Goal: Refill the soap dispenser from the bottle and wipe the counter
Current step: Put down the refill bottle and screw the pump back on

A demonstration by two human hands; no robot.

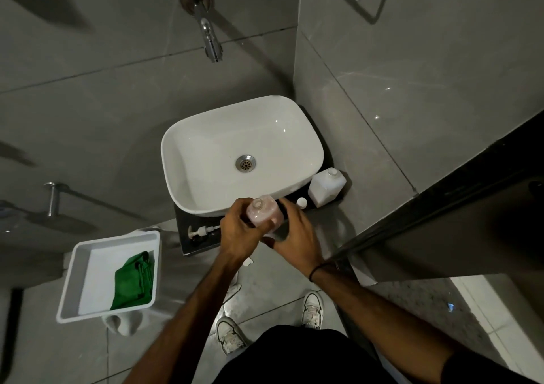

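Note:
I hold a clear soap dispenser [264, 211] with pinkish liquid in it, pump off and neck uncovered, just in front of the white basin [223, 148]. My left hand [240, 230] grips its left side and my right hand [297, 230] curls round its right side and base. Its pump head [201, 231] lies on the dark counter [188, 244] to the left. A white refill bottle [326, 187] stands uncapped at the basin's right, with its small white cap [302, 202] beside it. A folded green cloth [134, 282] lies in a white tray [76, 280] at the lower left.
A chrome tap [210, 38] juts from the grey tiled wall above the basin. A dark partition edge [426, 216] runs along the right. The tray sits on a white stand over the floor. My shoes [312, 310] are on the tiled floor below.

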